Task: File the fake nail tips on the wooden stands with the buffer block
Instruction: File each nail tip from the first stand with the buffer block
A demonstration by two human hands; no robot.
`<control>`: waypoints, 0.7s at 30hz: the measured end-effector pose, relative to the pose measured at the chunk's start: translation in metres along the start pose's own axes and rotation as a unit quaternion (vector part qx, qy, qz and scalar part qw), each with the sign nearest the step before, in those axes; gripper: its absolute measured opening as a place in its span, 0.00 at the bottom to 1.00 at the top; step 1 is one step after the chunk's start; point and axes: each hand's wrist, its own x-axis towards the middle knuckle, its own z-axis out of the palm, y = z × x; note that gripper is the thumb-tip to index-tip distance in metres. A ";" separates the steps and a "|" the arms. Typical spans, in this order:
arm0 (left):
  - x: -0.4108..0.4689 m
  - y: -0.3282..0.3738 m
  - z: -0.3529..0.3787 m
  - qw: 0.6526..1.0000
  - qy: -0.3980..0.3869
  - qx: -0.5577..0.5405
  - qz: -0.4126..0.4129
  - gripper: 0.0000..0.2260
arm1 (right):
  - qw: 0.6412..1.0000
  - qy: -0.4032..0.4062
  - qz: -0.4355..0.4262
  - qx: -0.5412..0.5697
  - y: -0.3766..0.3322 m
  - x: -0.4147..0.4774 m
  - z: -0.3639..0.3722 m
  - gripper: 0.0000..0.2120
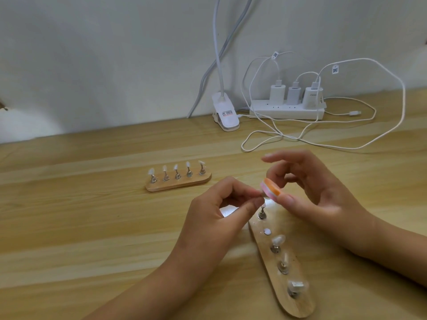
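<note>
Buffer block [272, 189] sits pinched in right hand [312, 192], touching nail tip [264, 196] pinched by left hand [215, 211] above near stand [298, 303].

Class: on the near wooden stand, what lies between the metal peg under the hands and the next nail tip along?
In the head view, a small white round spot lies there on the near stand, with no peg on it.
</note>
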 end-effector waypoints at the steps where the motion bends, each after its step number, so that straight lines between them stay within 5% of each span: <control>1: 0.000 0.000 0.000 1.000 0.000 0.002 -0.001 0.03 | 1.000 -0.004 -0.005 -0.012 0.000 -0.001 0.001 0.15; 12: -0.001 0.003 0.000 1.000 -0.006 0.015 0.026 0.08 | 0.999 0.013 0.031 -0.013 -0.001 0.001 -0.003 0.14; 15: -0.001 0.004 0.000 1.000 -0.008 0.014 0.020 0.07 | 0.998 0.022 -0.034 -0.049 -0.004 -0.001 -0.003 0.17; 21: -0.002 0.005 0.000 1.000 -0.010 0.015 0.022 0.07 | 0.999 0.023 0.006 -0.041 -0.001 0.000 -0.005 0.10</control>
